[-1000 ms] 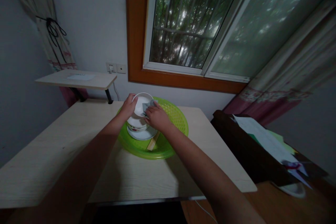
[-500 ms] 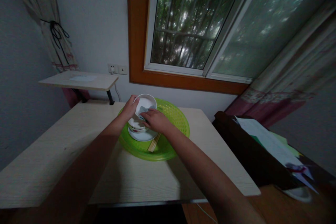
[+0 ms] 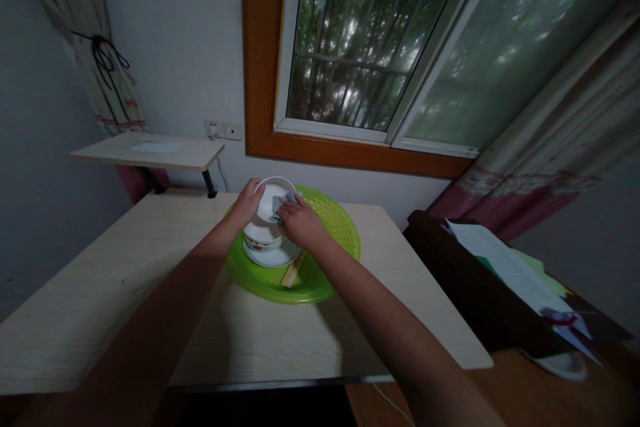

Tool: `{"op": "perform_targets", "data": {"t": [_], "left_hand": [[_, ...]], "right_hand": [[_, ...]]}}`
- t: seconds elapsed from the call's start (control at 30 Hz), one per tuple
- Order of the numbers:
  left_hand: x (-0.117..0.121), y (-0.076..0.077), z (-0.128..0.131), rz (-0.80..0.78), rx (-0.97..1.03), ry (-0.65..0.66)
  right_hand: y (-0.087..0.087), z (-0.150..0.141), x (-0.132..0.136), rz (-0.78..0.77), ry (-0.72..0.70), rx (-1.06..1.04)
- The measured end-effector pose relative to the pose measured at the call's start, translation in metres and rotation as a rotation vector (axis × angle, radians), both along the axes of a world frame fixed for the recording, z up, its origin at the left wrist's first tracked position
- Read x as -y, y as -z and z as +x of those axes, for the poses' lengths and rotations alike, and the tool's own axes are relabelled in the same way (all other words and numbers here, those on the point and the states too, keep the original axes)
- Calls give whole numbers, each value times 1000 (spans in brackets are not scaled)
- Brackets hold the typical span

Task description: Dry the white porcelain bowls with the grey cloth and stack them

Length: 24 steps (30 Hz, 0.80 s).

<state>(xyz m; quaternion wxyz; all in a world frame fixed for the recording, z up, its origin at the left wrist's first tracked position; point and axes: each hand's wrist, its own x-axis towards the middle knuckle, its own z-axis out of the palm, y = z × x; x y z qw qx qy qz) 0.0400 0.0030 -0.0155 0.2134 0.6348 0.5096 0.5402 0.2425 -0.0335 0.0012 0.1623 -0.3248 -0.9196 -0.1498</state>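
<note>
My left hand [image 3: 247,203] grips the left rim of a small white bowl [image 3: 270,195], tilted toward me above a green plastic basin [image 3: 340,230]. My right hand [image 3: 299,223] presses a grey cloth [image 3: 284,203] into the bowl's inside, fingers closed on the cloth. Below the tilted bowl, more white bowls [image 3: 261,237] are stacked on a white plate [image 3: 273,257] inside the basin. A pair of wooden chopsticks [image 3: 291,271] lies in the basin beside the plate.
The basin sits at the far middle of a light wooden table [image 3: 100,293]. A small raised shelf [image 3: 150,150] stands at the table's back left. A dark cabinet with papers [image 3: 505,267] is to the right. A window is behind, with curtains at both sides.
My right hand has slid the cloth from the bowl's lower middle toward its right rim. The left hand keeps holding the bowl in the same place.
</note>
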Motion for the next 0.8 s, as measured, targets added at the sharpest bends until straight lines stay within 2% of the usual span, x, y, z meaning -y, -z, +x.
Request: {"op": "perform_targets", "data": {"t": [0.2, 0.3, 0.4, 0.6, 0.8], "left_hand": [[3, -2, 0, 31, -39, -2], [3, -2, 0, 33, -27, -1], [4, -3, 1, 32, -23, 15], [3, -2, 0, 12, 56, 84], [2, -3, 0, -135, 233, 185]], "right_hand": [[2, -2, 6, -145, -200, 28], [0, -2, 9, -192, -226, 18], [-2, -3, 9, -177, -183, 23], [-5, -4, 2, -38, -23, 95], [-17, 4, 3, 41, -3, 134]]}}
